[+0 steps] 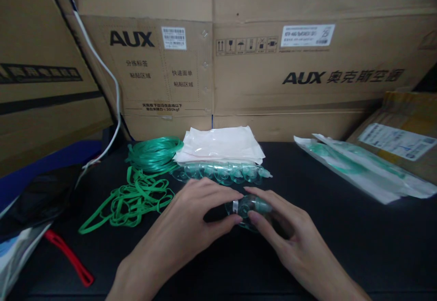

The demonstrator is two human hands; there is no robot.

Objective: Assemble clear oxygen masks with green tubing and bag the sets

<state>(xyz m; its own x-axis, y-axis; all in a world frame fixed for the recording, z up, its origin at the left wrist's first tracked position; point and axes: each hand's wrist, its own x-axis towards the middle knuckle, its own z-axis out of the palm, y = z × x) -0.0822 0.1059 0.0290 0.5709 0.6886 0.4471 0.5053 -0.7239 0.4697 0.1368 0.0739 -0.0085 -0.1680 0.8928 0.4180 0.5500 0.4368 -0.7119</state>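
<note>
A clear green-tinted oxygen mask is between my two hands, low over the black table. My left hand pinches it near the small silver nose strip, thumb and forefinger closing at its left side. From the right, my right hand grips the mask with the thumb at the front and the fingers behind. Part of the mask is hidden behind the right fingers. Just beyond lies a row of similar clear masks. Left of my left hand is a tangle of green elastic straps.
Behind the masks lie white pouches, beside coiled green tubing. Sealed packs with green contents rest at the right. A red strap and a black bag are at the left. Large cardboard boxes wall the back.
</note>
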